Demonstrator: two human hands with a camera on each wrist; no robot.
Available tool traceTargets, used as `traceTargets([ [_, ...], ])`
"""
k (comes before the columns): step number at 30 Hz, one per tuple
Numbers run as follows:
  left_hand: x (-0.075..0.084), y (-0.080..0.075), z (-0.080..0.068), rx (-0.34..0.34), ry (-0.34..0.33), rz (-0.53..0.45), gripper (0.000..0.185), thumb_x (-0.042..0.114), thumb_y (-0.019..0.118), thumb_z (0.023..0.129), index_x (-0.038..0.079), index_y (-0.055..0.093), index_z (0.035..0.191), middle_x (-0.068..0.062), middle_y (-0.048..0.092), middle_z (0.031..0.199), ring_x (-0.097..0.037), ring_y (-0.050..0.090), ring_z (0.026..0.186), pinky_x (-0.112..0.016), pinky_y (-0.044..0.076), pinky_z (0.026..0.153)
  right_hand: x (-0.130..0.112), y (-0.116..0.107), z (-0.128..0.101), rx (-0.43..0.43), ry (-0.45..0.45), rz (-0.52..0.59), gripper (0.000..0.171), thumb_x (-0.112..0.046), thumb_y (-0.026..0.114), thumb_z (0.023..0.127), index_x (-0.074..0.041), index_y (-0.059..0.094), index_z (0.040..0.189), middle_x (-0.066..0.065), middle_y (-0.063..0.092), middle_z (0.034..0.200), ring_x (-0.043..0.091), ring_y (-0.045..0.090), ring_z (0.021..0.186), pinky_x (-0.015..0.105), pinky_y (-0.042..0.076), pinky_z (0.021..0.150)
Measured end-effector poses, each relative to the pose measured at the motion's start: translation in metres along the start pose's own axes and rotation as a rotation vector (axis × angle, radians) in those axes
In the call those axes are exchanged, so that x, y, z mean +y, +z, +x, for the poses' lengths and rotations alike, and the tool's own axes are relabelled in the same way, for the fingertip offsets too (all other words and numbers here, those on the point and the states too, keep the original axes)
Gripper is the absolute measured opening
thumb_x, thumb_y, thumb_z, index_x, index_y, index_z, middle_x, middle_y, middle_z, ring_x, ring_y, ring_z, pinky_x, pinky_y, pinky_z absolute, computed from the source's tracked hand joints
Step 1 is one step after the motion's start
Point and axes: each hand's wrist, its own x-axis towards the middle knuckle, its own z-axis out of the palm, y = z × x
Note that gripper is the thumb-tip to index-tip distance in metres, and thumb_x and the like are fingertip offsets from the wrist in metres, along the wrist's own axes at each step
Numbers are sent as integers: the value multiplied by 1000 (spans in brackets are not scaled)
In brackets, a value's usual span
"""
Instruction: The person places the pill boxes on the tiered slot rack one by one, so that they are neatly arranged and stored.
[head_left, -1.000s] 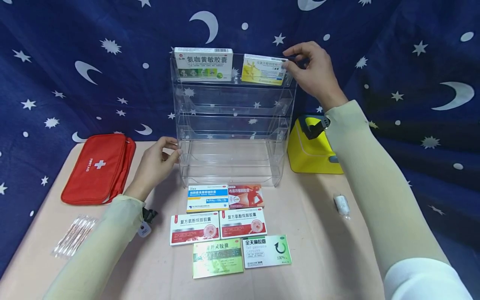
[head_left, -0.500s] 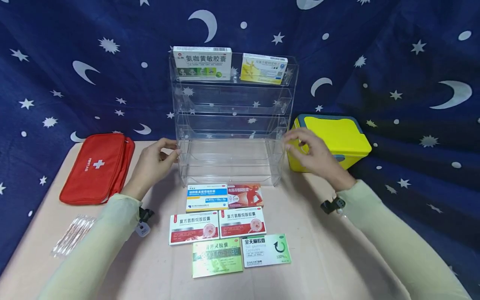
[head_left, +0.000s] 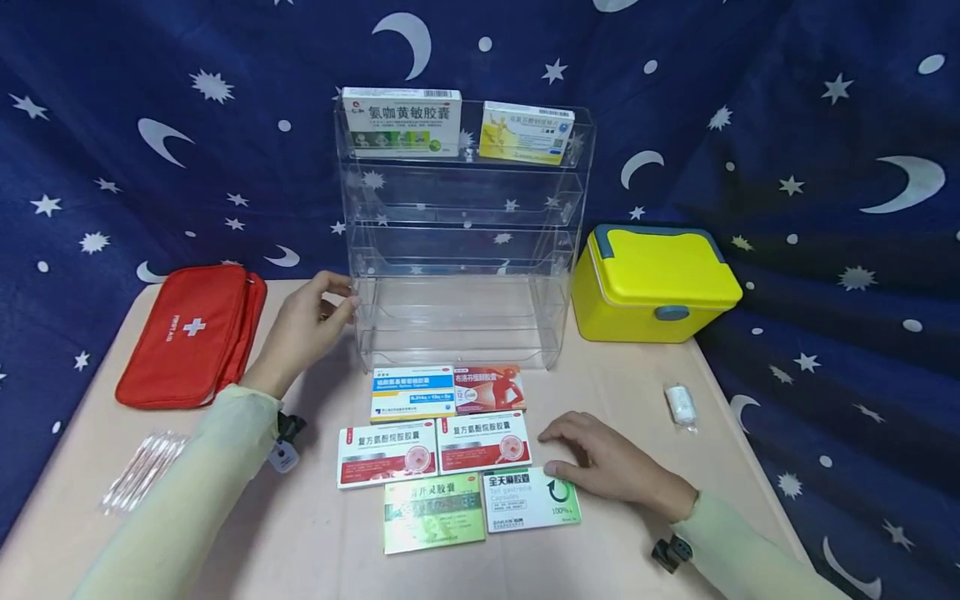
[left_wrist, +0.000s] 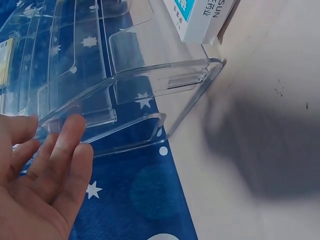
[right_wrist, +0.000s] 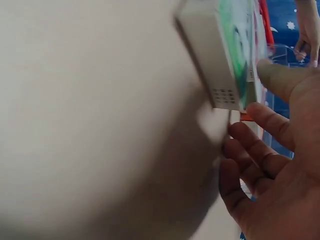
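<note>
1. Our left hand (head_left: pixel 303 333) rests against the left side wall of the clear acrylic tiered rack (head_left: pixel 457 250), low down near its base; the fingers lie fairly straight and apart, the fingertips (left_wrist: pixel 70 132) touching the transparent edge, gripping nothing.
2. Our right hand (head_left: pixel 611 467) lies on the beige table (head_left: pixel 645 533), fingers relaxed and slightly spread, at the right edge of the white-and-green medicine box with a circular arrow (head_left: pixel 532 498). In the right wrist view the thumb and fingers (right_wrist: pixel 260 125) sit right at the box's end — whether they press it or only touch, we cannot tell.
3. That box lies flat in the front row on the table, beside a shiny green medicine box (head_left: pixel 435 517) to its left.
4. Behind them lie two white-and-red medicine boxes (head_left: pixel 435 450) side by side, and behind those a white-blue-yellow box (head_left: pixel 412 393) next to a small red box (head_left: pixel 490 389), just in front of the rack.
5. On the rack's top tier stand a white-and-green box (head_left: pixel 401 122) and a yellow box (head_left: pixel 525 133) — upright, side by side.
6. A yellow plastic case with a grey-blue latch (head_left: pixel 652 287) sits right of the rack; a red first-aid pouch (head_left: pixel 187 333) lies to the left, with a clear packet of cotton swabs (head_left: pixel 142 468) near the table's left edge and a small white wrapped roll (head_left: pixel 680 406) on the right.
</note>
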Motion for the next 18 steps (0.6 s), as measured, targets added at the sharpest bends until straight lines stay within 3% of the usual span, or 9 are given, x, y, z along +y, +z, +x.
traceTargets([
  [4,1,0,2,-15,13,-3,31,21,62,103,3,57,129,-15,66,117,-27,71,80,-44,53,70,5,8,-16,34,24,-8,52,-55,80,82,-25,70,124,-14,54,126,13,50,101,25,48,72],
  [11,1,0,1,-17,-1,12,33,21,62,103,4,55,130,-14,66,116,-26,70,82,-45,53,71,10,17,-31,84,17,2,52,-53,85,77,-27,72,121,-10,50,135,13,45,113,25,48,77],
  [18,1,0,1,-19,-2,11,32,20,61,104,3,55,130,-14,66,116,-26,70,82,-45,53,71,9,21,-34,111,-4,88,44,-46,88,78,-35,70,116,-11,50,136,13,51,104,24,49,70],
])
